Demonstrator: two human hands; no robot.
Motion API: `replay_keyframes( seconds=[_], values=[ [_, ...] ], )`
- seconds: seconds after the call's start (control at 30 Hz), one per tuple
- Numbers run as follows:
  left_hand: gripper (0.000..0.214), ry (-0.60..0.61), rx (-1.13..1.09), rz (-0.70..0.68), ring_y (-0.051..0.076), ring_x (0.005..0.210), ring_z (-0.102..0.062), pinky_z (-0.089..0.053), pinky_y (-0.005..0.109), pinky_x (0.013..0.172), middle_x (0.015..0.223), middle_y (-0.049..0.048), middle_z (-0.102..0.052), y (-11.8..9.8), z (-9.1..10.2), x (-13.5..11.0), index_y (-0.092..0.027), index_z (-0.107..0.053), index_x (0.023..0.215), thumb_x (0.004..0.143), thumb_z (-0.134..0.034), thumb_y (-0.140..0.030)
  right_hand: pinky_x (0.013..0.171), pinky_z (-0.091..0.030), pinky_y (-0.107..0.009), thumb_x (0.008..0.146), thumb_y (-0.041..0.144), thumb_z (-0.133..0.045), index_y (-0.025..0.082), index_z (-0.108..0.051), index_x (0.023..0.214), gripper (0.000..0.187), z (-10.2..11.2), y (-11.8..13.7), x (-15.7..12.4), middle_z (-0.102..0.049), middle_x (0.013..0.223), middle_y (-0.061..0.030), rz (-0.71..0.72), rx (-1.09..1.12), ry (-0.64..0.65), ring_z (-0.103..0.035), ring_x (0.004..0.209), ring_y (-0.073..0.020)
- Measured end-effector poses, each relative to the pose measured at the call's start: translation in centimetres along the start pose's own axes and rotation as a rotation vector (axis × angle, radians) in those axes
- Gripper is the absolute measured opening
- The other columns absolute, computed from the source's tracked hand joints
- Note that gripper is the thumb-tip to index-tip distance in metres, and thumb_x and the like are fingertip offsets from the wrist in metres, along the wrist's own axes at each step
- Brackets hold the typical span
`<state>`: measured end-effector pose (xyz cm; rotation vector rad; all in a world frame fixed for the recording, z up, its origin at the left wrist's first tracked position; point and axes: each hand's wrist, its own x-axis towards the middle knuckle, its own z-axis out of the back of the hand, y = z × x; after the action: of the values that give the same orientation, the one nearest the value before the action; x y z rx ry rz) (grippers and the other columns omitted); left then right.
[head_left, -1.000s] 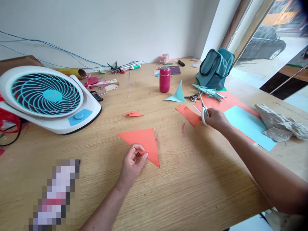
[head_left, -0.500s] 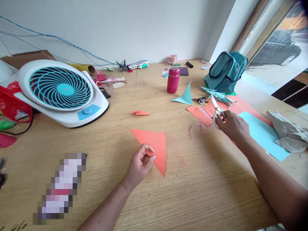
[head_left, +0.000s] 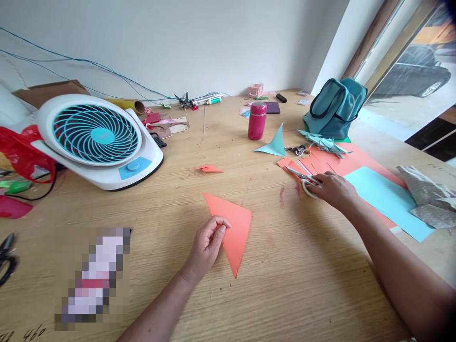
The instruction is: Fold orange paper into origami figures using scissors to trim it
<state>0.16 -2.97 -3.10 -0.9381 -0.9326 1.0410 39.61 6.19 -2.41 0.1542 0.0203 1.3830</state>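
Observation:
My left hand (head_left: 210, 240) pinches the left edge of a folded orange piece of paper (head_left: 237, 225), which has a pointed, kite-like shape. At the right, my right hand (head_left: 335, 187) is closed around the handles of a pair of scissors (head_left: 309, 183). The blades point left and lie over an orange paper strip (head_left: 287, 164). A small orange folded scrap (head_left: 210, 168) rests beyond the left hand. Behind the scissors are a blue paper triangle (head_left: 274, 144) and a bunch of keys (head_left: 298, 151).
A white fan (head_left: 103, 137) stands at the left, with black scissors (head_left: 7, 259) near the edge. A pink flask (head_left: 257, 121) and a teal bag (head_left: 333, 111) stand farther back. Blue paper (head_left: 388, 199), orange sheets and a grey cloth (head_left: 431, 199) lie at the right.
The scissors in my right hand have come down onto the orange strip, their blades swinging left. My left hand has turned the orange folded paper slightly clockwise.

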Motion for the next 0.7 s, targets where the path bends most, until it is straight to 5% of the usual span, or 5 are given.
replay_keyframes(
  seconds=[0.17,0.33,0.43,0.57,0.7],
  values=[
    [0.024,-0.022,0.007,-0.015,0.018,0.074,-0.052,-0.041,0.028,0.07,0.081,0.0023,-0.059,-0.5,-0.1,0.0,-0.022,-0.062,0.092,0.101,-0.043,-0.033,0.07,-0.045,-0.034,0.088,0.053,-0.057,0.018,-0.076,0.107,0.043,0.0,-0.4,-0.2,-0.066,0.093,-0.0114,0.021,0.066,-0.025,-0.065,0.086,-0.027],
    [0.025,-0.002,0.016,-0.022,0.017,0.072,-0.051,-0.04,0.027,0.068,0.081,0.0017,-0.059,-0.5,-0.1,-0.2,-0.022,-0.062,0.092,0.102,-0.041,-0.032,0.085,-0.047,-0.044,0.092,0.044,-0.057,0.015,-0.072,0.108,0.037,0.8,0.4,-1.3,-0.066,0.112,-0.0199,0.023,0.1,-0.163,-0.06,0.108,-0.0366],
    [0.026,0.004,0.024,-0.052,0.016,0.069,-0.049,-0.038,0.026,0.064,0.079,0.0013,-0.058,-0.3,-0.2,-0.4,-0.022,-0.064,0.094,0.103,-0.042,-0.033,0.086,-0.051,-0.039,0.097,0.042,-0.051,0.018,-0.068,0.114,0.034,1.3,3.2,-3.3,-0.07,0.11,-0.0139,0.094,0.24,-0.163,-0.065,0.1,-0.0274],
    [0.023,-0.013,-0.006,-0.084,0.014,0.066,-0.051,-0.041,0.025,0.063,0.083,0.0024,-0.062,-0.3,-0.5,-0.7,-0.022,-0.067,0.101,0.101,-0.048,-0.035,0.088,-0.056,-0.04,0.095,0.056,-0.056,0.022,-0.06,0.132,0.05,1.2,9.2,-7.5,-0.071,0.115,-0.0131,0.403,1.039,0.462,-0.068,0.103,-0.026],
    [0.02,-0.015,-0.035,-0.128,0.016,0.079,-0.061,-0.048,0.026,0.073,0.097,0.0055,-0.068,-0.5,-0.9,-0.9,-0.023,-0.068,0.108,0.1,-0.051,-0.031,0.091,-0.055,-0.04,0.089,0.053,-0.069,0.02,-0.061,0.129,0.053,-0.1,14.0,-11.0,-0.07,0.116,-0.0113,0.546,1.393,0.796,-0.068,0.101,-0.0242]
  ],
)
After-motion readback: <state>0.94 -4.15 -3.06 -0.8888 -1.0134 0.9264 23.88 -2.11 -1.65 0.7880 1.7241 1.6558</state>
